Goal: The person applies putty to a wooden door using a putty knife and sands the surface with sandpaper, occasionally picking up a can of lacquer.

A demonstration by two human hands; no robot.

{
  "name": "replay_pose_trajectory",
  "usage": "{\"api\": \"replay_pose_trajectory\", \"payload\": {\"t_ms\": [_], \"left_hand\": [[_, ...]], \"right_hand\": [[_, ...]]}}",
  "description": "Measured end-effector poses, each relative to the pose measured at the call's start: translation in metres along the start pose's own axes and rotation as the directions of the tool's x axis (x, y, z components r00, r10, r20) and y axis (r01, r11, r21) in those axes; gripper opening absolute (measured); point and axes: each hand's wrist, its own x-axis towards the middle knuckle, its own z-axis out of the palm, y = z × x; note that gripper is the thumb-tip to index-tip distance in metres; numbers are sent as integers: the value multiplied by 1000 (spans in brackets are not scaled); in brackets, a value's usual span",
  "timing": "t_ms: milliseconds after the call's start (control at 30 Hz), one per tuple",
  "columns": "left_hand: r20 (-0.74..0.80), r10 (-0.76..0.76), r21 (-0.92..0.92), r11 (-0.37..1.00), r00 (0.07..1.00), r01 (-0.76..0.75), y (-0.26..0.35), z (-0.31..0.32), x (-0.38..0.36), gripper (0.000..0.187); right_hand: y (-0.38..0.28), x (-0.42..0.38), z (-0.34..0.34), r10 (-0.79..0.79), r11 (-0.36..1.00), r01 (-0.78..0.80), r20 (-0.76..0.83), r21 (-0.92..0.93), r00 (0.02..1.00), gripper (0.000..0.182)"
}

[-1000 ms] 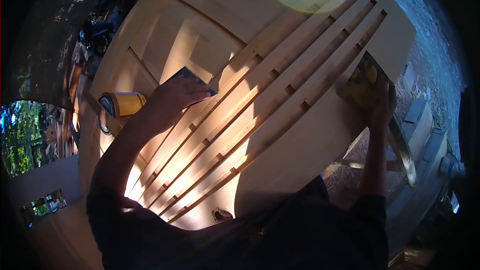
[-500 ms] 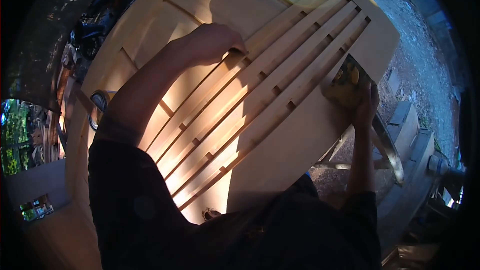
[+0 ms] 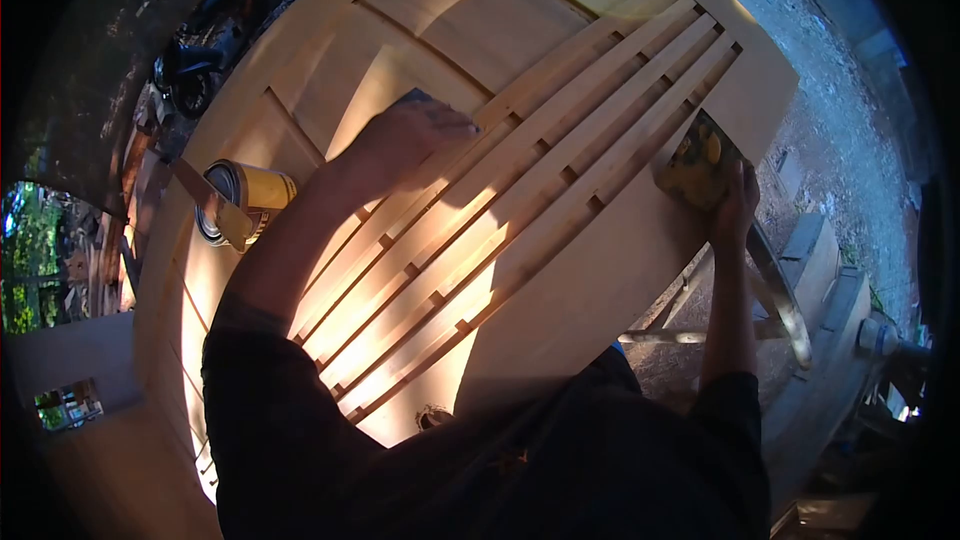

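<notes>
My left hand (image 3: 410,140) is closed over the slatted part of a pale wooden door panel (image 3: 570,300). A dark flat piece (image 3: 416,96) shows at its knuckles; the rest is hidden by the hand. Long parallel wooden slats (image 3: 540,155) with small dark gaps between them run diagonally below and right of that hand. At the panel's right edge, my right hand (image 3: 735,205) grips a dark plate (image 3: 728,140) smeared with a yellow substance (image 3: 698,162).
A yellow can (image 3: 268,188) lies at the panel's left side, a flat blade (image 3: 232,225) across its mouth. Wooden legs (image 3: 780,290) stand beneath the right edge, beside stacked boards (image 3: 825,290). A motorcycle (image 3: 190,70) is at the upper left.
My left hand has moved left and down off the upper slats, and the dark flat piece now shows. More of the yellow can is visible. My right hand has barely moved.
</notes>
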Motion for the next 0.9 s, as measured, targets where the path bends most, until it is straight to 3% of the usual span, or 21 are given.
{"api": "replay_pose_trajectory", "payload": {"t_ms": [100,133,267,367,500,667,867,900], "left_hand": [[-86,27,91,996,996,-19,-2,27,-30,54],[-61,23,77,997,998,-18,0,27,-44,53],[283,-140,-4,989,949,147,17,-23,-62,46],[-35,-118,-3,993,992,118,4,-20,-26,42],[43,-77,-71,994,996,80,-9,-13,34,53],[250,-148,-86,981,957,175,-5,-13,8,54],[93,-38,-73,996,995,44,-4,4,-97,55],[109,-68,-79,994,992,77,-2,6,-116,56]], "right_hand": [[7,1,-1,41,987,-47,38,153,998,32],[10,2,-3,35,991,-40,38,126,999,32],[4,5,2,11,997,-13,24,70,1000,32],[3,1,0,21,996,-25,43,91,999,33],[1,1,0,46,999,-46,3,24,999,34],[3,2,-2,42,999,-42,28,22,999,34],[-1,1,-1,67,997,-67,15,-42,998,36],[0,0,-1,54,997,-53,22,-58,998,36]]}}
